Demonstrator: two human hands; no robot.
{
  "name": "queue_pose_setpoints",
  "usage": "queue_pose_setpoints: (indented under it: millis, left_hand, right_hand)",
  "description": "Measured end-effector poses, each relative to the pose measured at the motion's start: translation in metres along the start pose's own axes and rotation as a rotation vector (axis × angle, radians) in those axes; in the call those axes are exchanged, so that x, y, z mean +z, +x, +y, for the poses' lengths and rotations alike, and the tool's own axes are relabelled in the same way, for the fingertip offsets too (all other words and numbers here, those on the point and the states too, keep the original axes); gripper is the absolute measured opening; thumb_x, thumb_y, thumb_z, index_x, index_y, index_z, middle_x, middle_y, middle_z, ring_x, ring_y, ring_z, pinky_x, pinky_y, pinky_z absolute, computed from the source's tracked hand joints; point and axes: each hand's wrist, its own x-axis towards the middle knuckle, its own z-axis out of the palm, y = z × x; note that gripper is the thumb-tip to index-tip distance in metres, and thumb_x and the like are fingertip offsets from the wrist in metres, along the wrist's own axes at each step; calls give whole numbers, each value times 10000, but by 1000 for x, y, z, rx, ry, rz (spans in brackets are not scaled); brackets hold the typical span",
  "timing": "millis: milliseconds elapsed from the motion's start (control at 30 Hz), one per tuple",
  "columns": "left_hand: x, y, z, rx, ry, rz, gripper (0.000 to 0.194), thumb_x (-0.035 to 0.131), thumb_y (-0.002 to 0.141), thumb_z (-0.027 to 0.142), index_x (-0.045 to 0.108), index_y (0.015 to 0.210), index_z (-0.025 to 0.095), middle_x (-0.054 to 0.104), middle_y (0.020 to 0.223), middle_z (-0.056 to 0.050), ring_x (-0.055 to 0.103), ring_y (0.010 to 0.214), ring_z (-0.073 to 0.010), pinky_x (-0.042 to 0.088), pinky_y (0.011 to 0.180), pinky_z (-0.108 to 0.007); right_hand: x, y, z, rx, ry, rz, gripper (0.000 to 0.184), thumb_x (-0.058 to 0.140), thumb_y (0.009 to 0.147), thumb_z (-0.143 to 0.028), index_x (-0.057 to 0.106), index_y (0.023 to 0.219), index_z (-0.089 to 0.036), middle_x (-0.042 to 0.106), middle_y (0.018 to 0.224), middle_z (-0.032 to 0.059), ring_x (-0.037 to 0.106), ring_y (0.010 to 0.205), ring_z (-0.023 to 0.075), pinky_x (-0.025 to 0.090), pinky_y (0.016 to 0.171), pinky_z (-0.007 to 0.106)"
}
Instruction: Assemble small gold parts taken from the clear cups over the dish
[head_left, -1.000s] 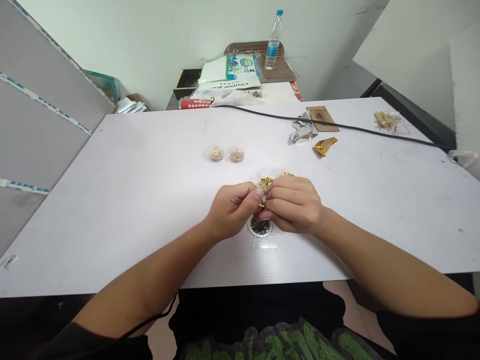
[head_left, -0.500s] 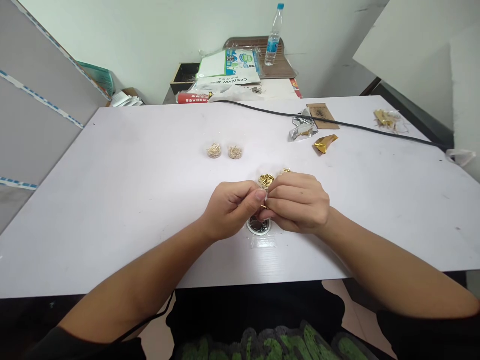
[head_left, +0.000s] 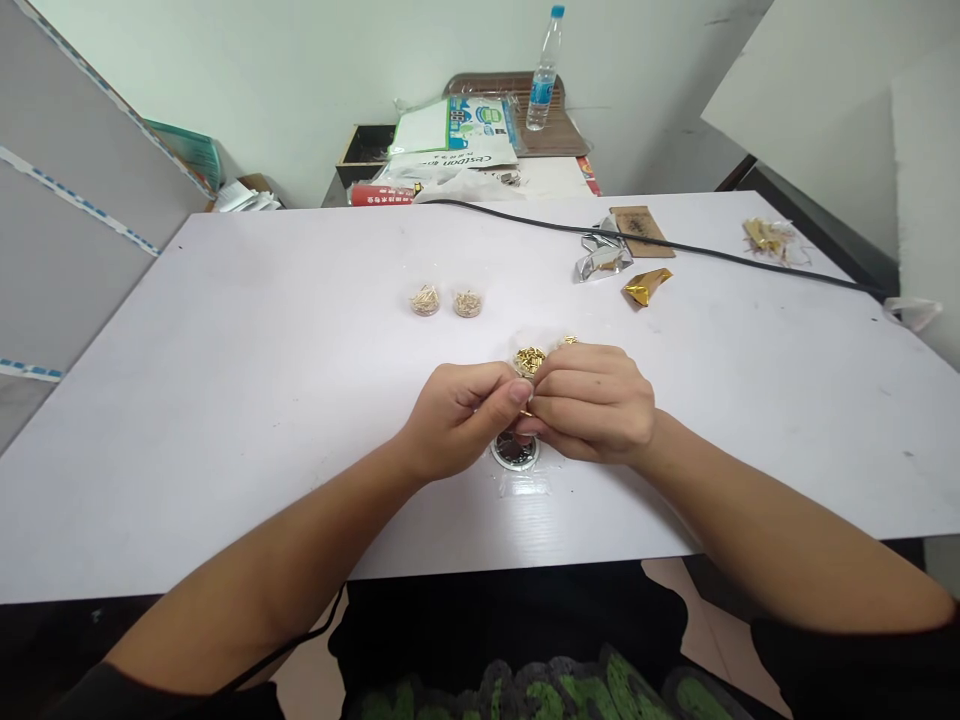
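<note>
My left hand [head_left: 465, 418] and my right hand [head_left: 596, 402] meet over the near middle of the table, fingers pinched together. Between the fingertips shows a thin, gold-coloured pin-like piece [head_left: 526, 413]; its ends are hidden by the fingers. Below them lies a round dark dish with a pale rim [head_left: 516, 466], partly covered by my hands. Just beyond my fingers stands a small clear cup of short gold metal pieces [head_left: 531, 360]. A second group of gold pieces [head_left: 571, 341] peeks out behind my right hand.
Two small clear cups of pale thin pieces, the left cup [head_left: 424, 301] and the right cup [head_left: 468, 304], stand farther back. A black cable [head_left: 517, 219] crosses the far table. Silver foil packets [head_left: 604, 262], a gold foil packet [head_left: 646, 288] and a brown card [head_left: 642, 232] lie back right.
The view has shifted slightly. Both hands keep nearly the same pinched pose, with the small gold piece still between the fingertips.
</note>
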Motion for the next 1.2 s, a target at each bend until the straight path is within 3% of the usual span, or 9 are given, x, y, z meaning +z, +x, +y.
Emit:
queue_pose_setpoints:
  millis: [333,667,1033,1200]
  left_hand:
    - [-2,0,1,-42,84,-30,388,450,997,359,499,671,155,581,614,-21,512,560,-92,424,508,-222]
    - [-4,3,9,45,279,-71,382,408,1001,283,444,640,164,506,574,-5,431,511,-76,376,490,-212]
    - [-8,6,10,46,207,-231,361,395,1004,248,481,666,159,586,618,-13,521,541,-79,427,522,-189]
    - [-8,7,10,113,242,-227,325,425,993,212,479,677,157,571,617,3,520,553,-72,422,533,-175]
  right_hand:
    - [-2,1,0,-37,10,4,333,644,906,-251,545,600,-166,512,578,-5,512,571,120,394,525,278]
    - [-1,4,-1,-65,-47,13,445,602,938,-327,471,542,-173,442,531,-13,440,523,108,358,497,280]
    - [2,1,0,-89,20,10,474,591,943,-317,402,531,-176,376,547,-17,383,521,110,317,485,293]
    - [3,0,-1,-79,47,10,459,590,944,-310,413,543,-176,386,548,-16,383,522,112,311,484,289]
